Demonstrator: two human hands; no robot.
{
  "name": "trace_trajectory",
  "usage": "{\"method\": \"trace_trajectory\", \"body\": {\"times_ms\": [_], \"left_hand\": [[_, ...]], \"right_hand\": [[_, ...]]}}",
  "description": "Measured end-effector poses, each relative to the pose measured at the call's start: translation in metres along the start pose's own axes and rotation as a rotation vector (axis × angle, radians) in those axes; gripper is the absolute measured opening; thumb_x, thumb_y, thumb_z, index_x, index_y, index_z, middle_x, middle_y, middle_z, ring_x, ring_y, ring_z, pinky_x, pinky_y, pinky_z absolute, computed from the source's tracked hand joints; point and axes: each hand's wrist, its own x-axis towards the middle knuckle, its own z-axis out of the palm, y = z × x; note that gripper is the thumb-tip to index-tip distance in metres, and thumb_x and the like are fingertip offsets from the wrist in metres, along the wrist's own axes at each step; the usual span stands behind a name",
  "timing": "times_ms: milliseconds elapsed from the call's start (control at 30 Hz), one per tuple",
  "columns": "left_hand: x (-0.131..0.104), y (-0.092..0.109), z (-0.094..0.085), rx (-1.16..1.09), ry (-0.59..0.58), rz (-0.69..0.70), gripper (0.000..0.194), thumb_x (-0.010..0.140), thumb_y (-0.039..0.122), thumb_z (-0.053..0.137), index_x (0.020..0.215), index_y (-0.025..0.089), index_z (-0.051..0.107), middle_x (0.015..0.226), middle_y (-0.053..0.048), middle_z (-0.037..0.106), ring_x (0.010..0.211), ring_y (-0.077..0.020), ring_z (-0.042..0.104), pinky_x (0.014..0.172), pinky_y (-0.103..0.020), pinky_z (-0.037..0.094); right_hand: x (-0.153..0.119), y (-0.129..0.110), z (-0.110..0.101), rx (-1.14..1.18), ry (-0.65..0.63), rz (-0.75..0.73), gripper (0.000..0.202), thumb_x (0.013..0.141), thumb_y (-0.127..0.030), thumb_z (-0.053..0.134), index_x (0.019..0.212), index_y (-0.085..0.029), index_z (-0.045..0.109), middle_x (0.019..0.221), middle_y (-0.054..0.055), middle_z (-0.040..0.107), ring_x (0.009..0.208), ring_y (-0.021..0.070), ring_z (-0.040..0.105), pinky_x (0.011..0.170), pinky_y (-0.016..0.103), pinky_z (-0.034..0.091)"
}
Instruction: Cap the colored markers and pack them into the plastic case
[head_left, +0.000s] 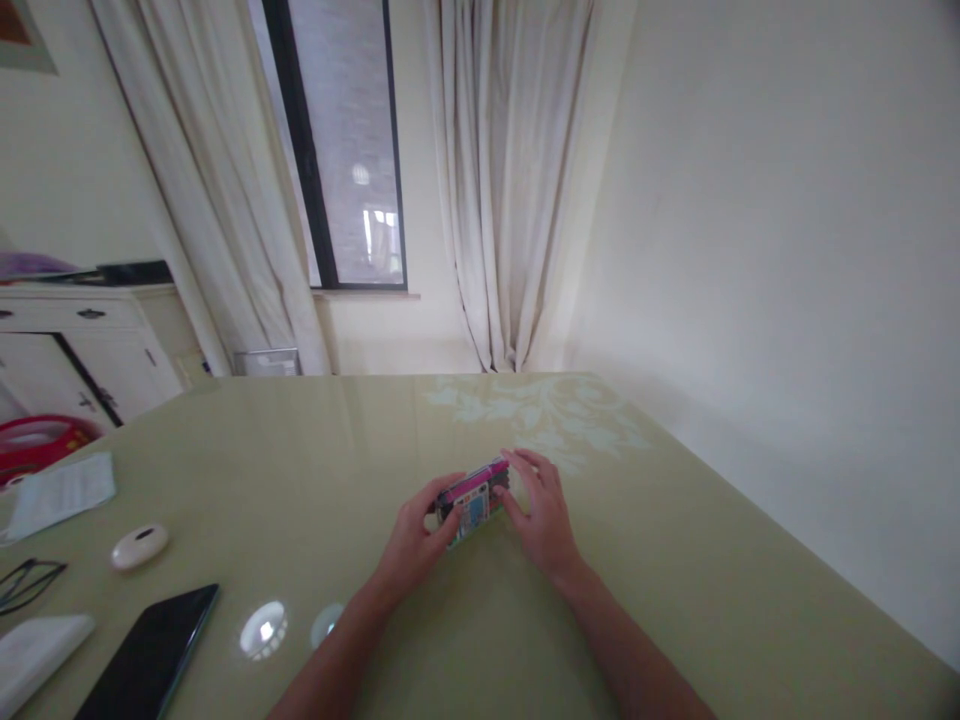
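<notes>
A small, colourful box [475, 497] with a pink top edge and a patterned front is held between both hands over the middle of the table. My left hand [421, 530] grips its left end, the thumb on the front face and the fingers behind. At the right end, my right hand [541, 513] has its thumb on the front and its fingers at the top edge. The box is tilted, its right end farther from me. Its back is hidden.
On the green table [315, 450], a black tablet [150, 655], a white case [41, 655], glasses [30, 585], a white oval object [139, 547] and a paper [64, 490] lie at left. A red object [45, 440] is beyond the paper. A wall borders the right side.
</notes>
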Motion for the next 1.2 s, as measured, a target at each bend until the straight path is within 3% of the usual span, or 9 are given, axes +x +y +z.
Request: {"method": "trace_trajectory", "body": {"times_ms": [167,300,433,700,1200], "left_hand": [[-0.002,0.006,0.008,0.074,-0.021,0.128,0.040,0.094,0.031,0.062,0.133,0.024,0.064,0.129,-0.008,0.073,0.115,-0.0238,0.069,0.104,-0.040,0.053],[-0.003,0.004,0.013,0.028,-0.010,0.064,0.045,0.091,0.030,0.064,0.135,0.023,0.056,0.126,-0.009,0.074,0.113,-0.0233,0.071,0.104,-0.041,0.054],[-0.003,0.006,0.014,0.051,-0.021,0.081,0.035,0.092,0.030,0.061,0.126,0.023,0.061,0.122,-0.008,0.075,0.110,-0.0223,0.072,0.103,-0.039,0.055],[-0.002,0.000,0.017,0.040,0.004,-0.018,0.035,0.089,0.036,0.070,0.121,0.023,0.068,0.112,-0.004,0.080,0.100,-0.0246,0.076,0.093,-0.037,0.059],[-0.002,0.002,0.017,-0.026,0.020,0.008,0.034,0.092,0.040,0.068,0.118,0.018,0.072,0.111,-0.009,0.079,0.098,-0.0240,0.075,0.093,-0.036,0.058]], "right_hand": [[-0.004,-0.018,-0.002,-0.106,-0.161,-0.258,0.054,0.099,-0.012,0.051,0.150,-0.031,0.053,0.138,0.009,0.065,0.127,0.0271,0.057,0.110,0.049,0.045],[-0.007,-0.025,0.000,-0.098,-0.157,-0.342,0.062,0.096,-0.006,0.048,0.153,-0.031,0.050,0.131,0.007,0.070,0.121,0.0246,0.063,0.104,0.044,0.050],[-0.006,-0.022,0.001,-0.081,-0.137,-0.419,0.059,0.099,-0.009,0.049,0.153,-0.031,0.050,0.129,0.007,0.073,0.118,0.0236,0.066,0.102,0.043,0.053],[-0.007,-0.020,0.007,-0.075,-0.082,-0.437,0.058,0.099,-0.009,0.050,0.152,-0.030,0.051,0.130,0.006,0.073,0.122,0.0235,0.066,0.102,0.044,0.054],[-0.014,-0.026,0.013,-0.107,-0.052,-0.432,0.062,0.096,-0.005,0.047,0.153,-0.027,0.050,0.133,0.008,0.071,0.125,0.0244,0.065,0.102,0.044,0.054]]}}
